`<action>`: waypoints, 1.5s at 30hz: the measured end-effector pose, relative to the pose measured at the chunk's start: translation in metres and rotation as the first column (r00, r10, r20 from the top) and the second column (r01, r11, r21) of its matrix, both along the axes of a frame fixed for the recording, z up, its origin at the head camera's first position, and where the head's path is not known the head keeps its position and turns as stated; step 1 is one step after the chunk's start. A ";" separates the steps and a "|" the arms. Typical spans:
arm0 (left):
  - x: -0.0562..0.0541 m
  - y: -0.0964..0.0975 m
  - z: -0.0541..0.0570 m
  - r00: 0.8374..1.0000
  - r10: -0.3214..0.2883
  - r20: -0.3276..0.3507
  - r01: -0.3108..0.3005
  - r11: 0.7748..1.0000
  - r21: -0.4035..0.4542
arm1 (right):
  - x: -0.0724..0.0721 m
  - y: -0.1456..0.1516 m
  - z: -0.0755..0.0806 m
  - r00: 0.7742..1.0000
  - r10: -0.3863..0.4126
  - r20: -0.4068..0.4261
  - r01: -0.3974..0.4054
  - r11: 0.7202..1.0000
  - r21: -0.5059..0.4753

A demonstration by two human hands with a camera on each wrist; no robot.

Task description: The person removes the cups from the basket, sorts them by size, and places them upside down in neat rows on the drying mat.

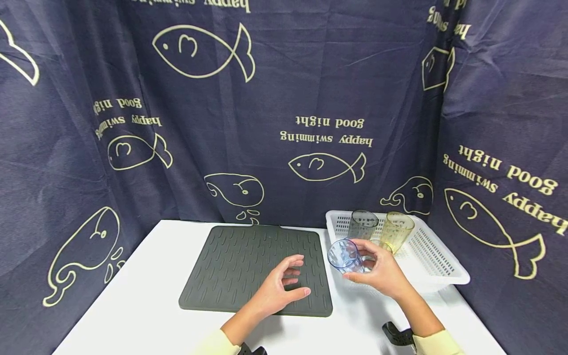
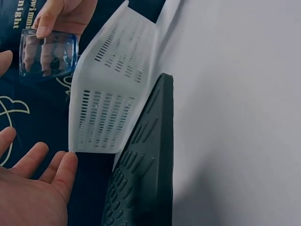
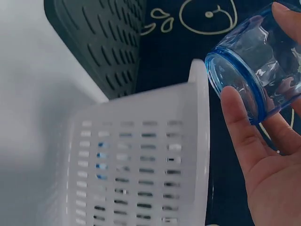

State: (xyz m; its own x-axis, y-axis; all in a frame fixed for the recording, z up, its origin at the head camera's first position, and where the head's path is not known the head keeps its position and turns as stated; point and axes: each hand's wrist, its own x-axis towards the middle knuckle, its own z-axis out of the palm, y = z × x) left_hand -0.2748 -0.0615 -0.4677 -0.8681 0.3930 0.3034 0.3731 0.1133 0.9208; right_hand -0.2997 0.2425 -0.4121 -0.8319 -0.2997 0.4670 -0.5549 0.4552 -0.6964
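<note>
at the far left and across the back, the workspace is enclosed by a dark blue fabric curtain (image 1: pixel 199 123) printed with pale fish and lettering. a white flat counter (image 1: pixel 146 286) is framed by it. on the counter, left of centre, a dark grey rectangular ribbed mat (image 1: pixel 248 266) is laid flat; no tumbler is seen on it.

above the mat's right front part the left grip (image 1: pixel 280 290), a bare hand, is held with its fingers loosely bent and well parted from the thumb; nothing is held by it.

farther right, a clear blue-tinted plastic or glass tumbler (image 1: pixel 343 256) is held tilted, above rim level and near the left side of a white perforated plastic basket (image 1: pixel 432 254). which end is its mouth cannot be told with certainty. it is clasped by the right grip (image 1: pixel 379 266), whose fingers and thumb are closed around it from opposite sides.

in the basket, a transparent dark grey tumbler (image 1: pixel 361 227) is set at the back, and to its right a transparent yellow tumbler (image 1: pixel 398 229) is leaned; another pale yellowish rim (image 1: pixel 380 245) is partly hidden by the right grip.

the step in hand is judged to be the carrying of the blue-tinted tumbler at the basket's edge. for the next move, a steady hold and clearance from the basket's rim seem to be called for, with the left grip kept ready for support.
</note>
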 end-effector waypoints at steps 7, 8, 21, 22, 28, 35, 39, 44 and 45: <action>-0.004 0.001 0.005 0.999 0.026 -0.027 -0.026 1.000 0.013 | 0.001 -0.016 -0.002 0.995 0.056 -0.080 -0.055 0.998 0.020; -0.004 0.001 0.006 0.999 0.028 -0.029 -0.027 1.000 0.014 | 0.001 -0.019 -0.002 0.994 0.064 -0.092 -0.063 0.998 0.022; -0.006 0.008 0.018 0.997 0.012 -0.070 -0.010 1.000 0.020 | 0.004 -0.044 -0.006 0.988 0.118 -0.104 -0.112 0.992 0.055; -0.007 0.009 0.019 0.997 0.011 -0.072 -0.009 1.000 0.021 | 0.004 -0.046 -0.006 0.987 0.122 -0.106 -0.116 0.991 0.061; -0.007 0.012 0.023 0.998 0.010 -0.069 -0.009 1.000 0.015 | 0.005 -0.054 -0.007 0.985 0.122 -0.118 -0.111 0.989 0.095; -0.006 0.013 0.026 0.997 0.026 -0.076 -0.028 0.999 -0.023 | 0.003 -0.059 -0.008 0.983 0.124 -0.137 -0.110 0.988 0.110; -0.005 0.014 0.026 0.996 0.047 -0.071 -0.050 0.998 -0.039 | 0.004 -0.061 -0.009 0.984 0.124 -0.128 -0.109 0.987 0.119; -0.006 0.015 0.025 0.995 0.073 -0.074 -0.076 0.997 -0.034 | 0.004 -0.063 -0.009 0.984 0.132 -0.120 -0.117 0.985 0.126; -0.006 0.014 0.025 0.995 0.075 -0.071 -0.077 0.997 -0.028 | 0.004 -0.064 -0.009 0.984 0.134 -0.121 -0.119 0.985 0.125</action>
